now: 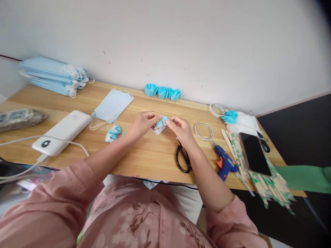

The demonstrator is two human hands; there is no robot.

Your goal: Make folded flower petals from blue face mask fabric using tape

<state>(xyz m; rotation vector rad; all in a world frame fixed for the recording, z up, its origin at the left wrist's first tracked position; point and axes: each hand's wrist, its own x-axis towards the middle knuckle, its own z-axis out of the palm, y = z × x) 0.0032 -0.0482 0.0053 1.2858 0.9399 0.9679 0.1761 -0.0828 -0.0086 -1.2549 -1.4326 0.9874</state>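
Between my two hands, over the middle of the wooden table, is a small folded piece of light blue mask fabric [162,122] with a white underside. My left hand [146,123] pinches its left edge between thumb and fingers. On the other side my right hand [181,129] grips the right edge in the same way. Black-handled scissors [182,159] lie beneath my right wrist, their blades hidden. Several folded blue pieces [113,133] rest to the left of my left forearm. Three blue fabric roses [162,92] stand in a row by the wall.
At left are a stack of face masks [49,74], a loose mask [113,105], a white power bank [63,132] and a power strip [20,119]. At right lie tape rolls [203,131], a blue glue gun [223,162], a phone [254,153] and wrapped chopsticks [271,187].
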